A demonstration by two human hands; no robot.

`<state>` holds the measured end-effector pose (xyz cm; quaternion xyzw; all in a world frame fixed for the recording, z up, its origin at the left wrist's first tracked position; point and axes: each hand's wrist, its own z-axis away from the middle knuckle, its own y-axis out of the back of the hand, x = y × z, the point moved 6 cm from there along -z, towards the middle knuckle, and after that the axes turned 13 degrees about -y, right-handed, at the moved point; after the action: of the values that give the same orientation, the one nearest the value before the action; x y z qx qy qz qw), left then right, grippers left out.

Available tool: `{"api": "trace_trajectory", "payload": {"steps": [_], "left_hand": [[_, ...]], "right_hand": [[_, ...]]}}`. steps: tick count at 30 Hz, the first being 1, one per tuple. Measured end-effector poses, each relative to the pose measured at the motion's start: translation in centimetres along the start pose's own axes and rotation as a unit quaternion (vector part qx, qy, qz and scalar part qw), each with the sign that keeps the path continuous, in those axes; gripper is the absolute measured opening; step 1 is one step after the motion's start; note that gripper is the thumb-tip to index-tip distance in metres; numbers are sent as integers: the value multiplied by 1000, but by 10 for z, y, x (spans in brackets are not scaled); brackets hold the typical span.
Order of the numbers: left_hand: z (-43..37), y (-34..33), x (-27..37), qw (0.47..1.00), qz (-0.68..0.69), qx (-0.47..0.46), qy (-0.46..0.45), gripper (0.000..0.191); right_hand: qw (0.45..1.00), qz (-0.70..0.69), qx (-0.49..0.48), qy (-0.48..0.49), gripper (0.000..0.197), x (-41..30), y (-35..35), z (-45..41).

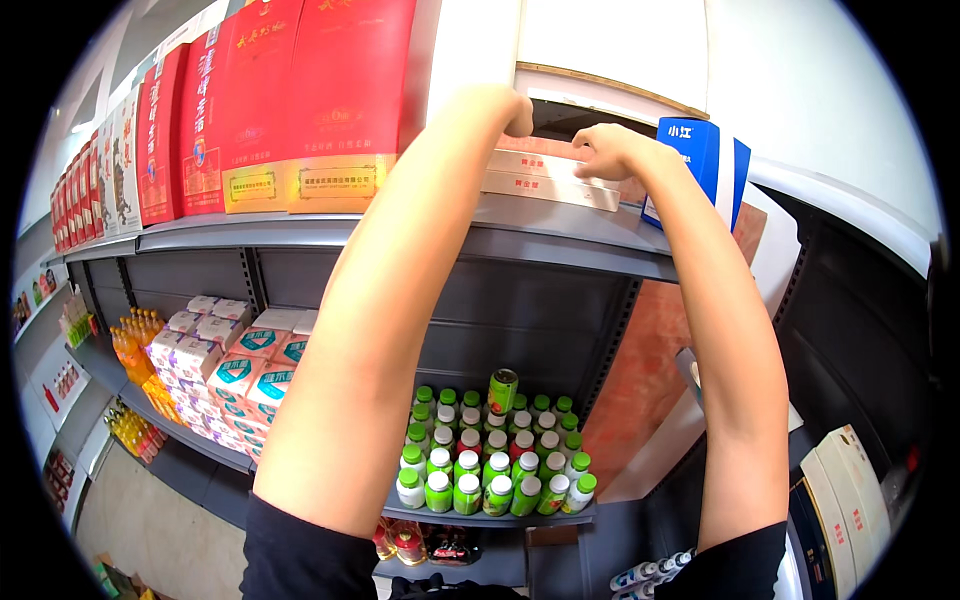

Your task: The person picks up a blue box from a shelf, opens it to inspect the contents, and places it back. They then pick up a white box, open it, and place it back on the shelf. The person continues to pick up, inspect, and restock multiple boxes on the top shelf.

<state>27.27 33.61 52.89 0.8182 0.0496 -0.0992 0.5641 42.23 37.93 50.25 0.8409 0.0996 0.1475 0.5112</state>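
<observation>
Both my arms reach up to the top shelf. My left hand [519, 114] is at the back left of two flat, pale boxes [551, 184] stacked on the shelf, its fingers bent and partly hidden by the wrist. My right hand [606, 152] is over the right part of the stack, fingers curled, with the lower fingertips close to the upper box; whether they touch it cannot be told. A blue box with a white band [694, 161] stands just right of my right hand. Tall red and gold boxes [345, 97] stand left of my left forearm.
Below the top shelf's metal edge [570, 244] stand rows of green bottles [496, 469] with a can [502, 390] on top. Further left are packs of tissues [240, 371] and orange drink bottles [133, 364]. More pale boxes [851, 487] stand at the lower right.
</observation>
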Motion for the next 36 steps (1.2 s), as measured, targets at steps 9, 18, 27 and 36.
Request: {"api": "trace_trajectory", "payload": {"steps": [9,18,27,36], "left_hand": [[-10,-15,-23,984,143,3,105,63],[-13,-42,-27,978,187,-3,95,68],[-23,-48,-26,983,156,-87,-30,80],[11,-40,16,993,17,-26,-110,59]], "right_hand": [[995,-8,-94,-41,78,-10,-13,-41],[992,-8,-126,0,73,-11,-35,-49],[988,-74,-129,-35,76,-19,-3,5],[999,11,-12,45,45,3,-10,1]]}}
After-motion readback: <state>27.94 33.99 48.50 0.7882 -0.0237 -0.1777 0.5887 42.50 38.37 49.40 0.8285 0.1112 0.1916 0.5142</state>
